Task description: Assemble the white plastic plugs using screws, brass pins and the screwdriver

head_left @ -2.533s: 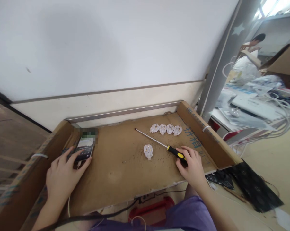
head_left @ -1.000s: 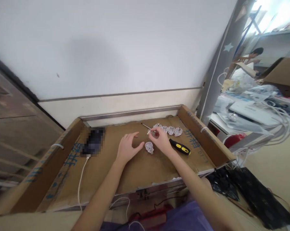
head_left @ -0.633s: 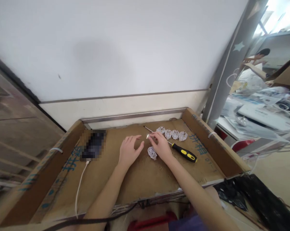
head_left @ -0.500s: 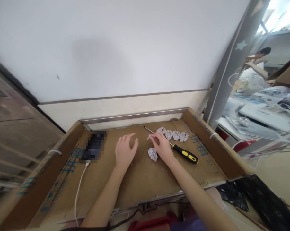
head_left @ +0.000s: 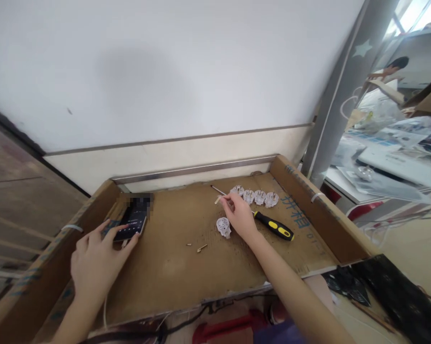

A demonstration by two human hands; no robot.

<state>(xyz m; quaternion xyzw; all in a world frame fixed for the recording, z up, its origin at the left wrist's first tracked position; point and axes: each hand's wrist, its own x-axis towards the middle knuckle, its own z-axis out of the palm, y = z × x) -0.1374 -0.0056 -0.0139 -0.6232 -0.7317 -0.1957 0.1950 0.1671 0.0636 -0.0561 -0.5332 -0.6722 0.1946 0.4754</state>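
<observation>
My left hand [head_left: 99, 260] is at the phone [head_left: 133, 220], fingers spread, with fingertips touching its lower screen and edges. A charging cable [head_left: 105, 306] runs from the phone's near end. My right hand [head_left: 238, 214] pinches a small pale metal piece [head_left: 218, 199] between thumb and fingertips, above the cardboard. Just below that hand lies a white round plug part [head_left: 223, 227] with holes in its face. A screwdriver [head_left: 275, 226] with a black and yellow handle lies beside the right wrist, its shaft passing behind the hand. Several white plug parts [head_left: 260, 197] with metal pins stand beyond it in a row.
Two small brass-coloured pieces, a longer one [head_left: 202, 248] and a shorter one [head_left: 188, 244], lie on the cardboard sheet [head_left: 172, 277]. Cardboard walls [head_left: 308, 215] edge the work surface. At the right, a cluttered table [head_left: 390, 162] holds bags and papers, with a person [head_left: 392, 69] behind it.
My left hand has moved left from the middle of the cardboard onto the phone, whose screen shows lit marks. The two small brass pieces are uncovered. My right hand keeps its pinch.
</observation>
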